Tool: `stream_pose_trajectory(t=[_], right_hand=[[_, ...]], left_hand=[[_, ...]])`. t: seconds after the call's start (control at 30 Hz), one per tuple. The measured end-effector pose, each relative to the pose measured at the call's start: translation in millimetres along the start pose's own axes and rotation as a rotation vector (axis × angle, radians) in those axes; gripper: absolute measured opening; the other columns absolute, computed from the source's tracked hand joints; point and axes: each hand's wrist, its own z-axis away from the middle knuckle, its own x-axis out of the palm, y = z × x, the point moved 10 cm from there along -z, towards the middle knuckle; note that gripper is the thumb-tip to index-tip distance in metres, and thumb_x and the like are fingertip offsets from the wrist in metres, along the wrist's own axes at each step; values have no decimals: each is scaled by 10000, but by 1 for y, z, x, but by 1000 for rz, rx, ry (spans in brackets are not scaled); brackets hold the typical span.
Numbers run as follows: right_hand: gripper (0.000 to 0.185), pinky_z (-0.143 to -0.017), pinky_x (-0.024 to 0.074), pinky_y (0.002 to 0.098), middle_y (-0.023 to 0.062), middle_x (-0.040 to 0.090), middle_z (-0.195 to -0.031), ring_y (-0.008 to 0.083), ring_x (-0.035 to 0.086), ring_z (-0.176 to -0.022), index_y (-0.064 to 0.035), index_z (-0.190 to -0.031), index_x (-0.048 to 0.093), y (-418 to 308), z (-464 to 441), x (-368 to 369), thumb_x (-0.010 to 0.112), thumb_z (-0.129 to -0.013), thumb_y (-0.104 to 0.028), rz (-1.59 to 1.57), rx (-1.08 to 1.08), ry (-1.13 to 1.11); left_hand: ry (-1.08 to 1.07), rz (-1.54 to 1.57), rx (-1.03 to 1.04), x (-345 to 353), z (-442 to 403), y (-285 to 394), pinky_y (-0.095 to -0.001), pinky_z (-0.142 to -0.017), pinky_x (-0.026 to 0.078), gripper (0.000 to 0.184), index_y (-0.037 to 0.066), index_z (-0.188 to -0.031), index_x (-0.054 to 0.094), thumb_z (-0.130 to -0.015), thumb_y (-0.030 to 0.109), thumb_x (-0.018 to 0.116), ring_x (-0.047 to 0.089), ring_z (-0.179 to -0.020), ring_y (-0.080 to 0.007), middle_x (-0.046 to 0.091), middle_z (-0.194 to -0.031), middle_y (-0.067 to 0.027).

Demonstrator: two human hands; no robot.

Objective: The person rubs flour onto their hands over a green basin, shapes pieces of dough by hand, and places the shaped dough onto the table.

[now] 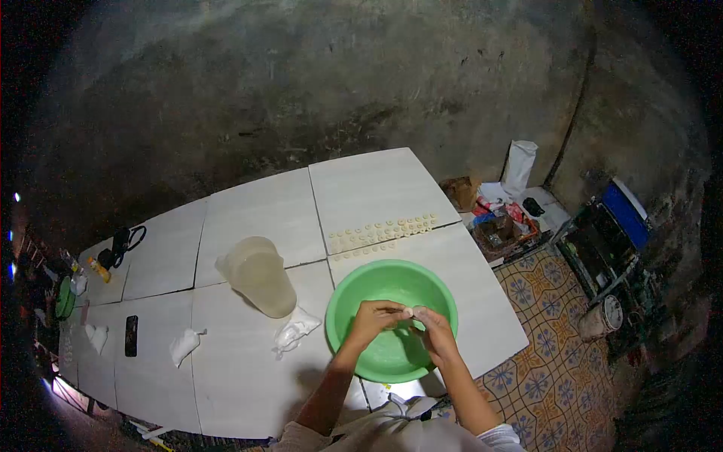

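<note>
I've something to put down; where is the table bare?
Bare: the tabletop right of the green basin, and beyond the translucent pitcher and dough rounds. Crowded: the basin's left, by pitcher and plastic bag, and its far side, by the rounds.

I hold my left hand (379, 319) and my right hand (438, 337) over the middle of the green basin (395, 275), fingers curled, fingertips pinched in close to one another. My bare left forearm (325, 393) slants across the basin's near left rim, its wrist bent inward; my bare right forearm (468, 393) crosses the near right rim, angled in to face it.
</note>
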Motion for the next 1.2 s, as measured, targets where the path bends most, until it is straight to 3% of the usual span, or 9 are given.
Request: stream_pose_trajectory(t=[0.27,0.33,0.47,0.53,0.67,0.9,1.03,1.2], right_hand=[[111,-772,501,325,64,634,-988,143,586,-945,-27,-994,633,10,-3,-13,605,-924,-107,-153,-40,191],[93,-739,505,309,62,633,-984,144,595,-919,-34,-979,637,6,-6,-17,617,-913,-97,-152,-96,192],[158,-750,497,288,73,633,-969,146,603,-903,-25,-985,667,-24,8,-10,692,-862,-120,18,-166,247],[186,-764,500,303,73,641,-980,159,613,-931,-34,-971,696,-49,12,-3,743,-819,-129,438,-422,224],[179,-816,490,338,108,637,-1023,247,626,-953,-51,-932,733,-67,20,10,769,-762,-94,760,-637,258],[161,-827,474,340,115,639,-973,251,623,-921,-40,-885,735,-78,23,17,767,-741,-104,830,-735,281],[190,-856,478,363,133,630,-1020,293,620,-977,-32,-885,722,-74,20,16,749,-700,-64,815,-686,237],[214,-853,481,367,138,628,-1034,294,619,-988,-19,-893,720,-72,22,15,753,-683,-47,851,-718,238]], left_hand=[[19,163,17,-1,-3,-21,-241,-744,508,239,-9,-1051,684,-877,153,711,662,-899,-139,708,-971,-76],[31,217,12,-1,-2,-17,-272,-773,535,209,-39,-1056,659,-899,98,669,665,-914,-177,690,-1006,-109],[8,225,-9,-1,-2,-18,-264,-748,522,225,-37,-1070,644,-908,118,666,654,-921,-169,681,-1012,-107],[-10,231,16,0,-3,-17,-260,-744,510,219,-34,-1066,640,-915,124,658,651,-898,-164,682,-1008,-107],[-2,249,-34,1,-1,-23,-256,-762,504,207,-28,-1067,636,-925,122,645,641,-906,-155,675,-1015,-100],[-193,380,-131,17,5,-24,-311,-934,486,264,-4,-1196,556,-964,120,574,574,-1103,-170,589,-1173,-96],[-287,515,-131,25,9,-20,-315,-937,466,259,34,-1201,543,-964,134,578,547,-1109,-147,573,-1171,-55],[-194,386,-128,22,7,-21,-285,-895,480,241,43,-1163,564,-952,150,608,586,-1039,-132,606,-1133,-43]])
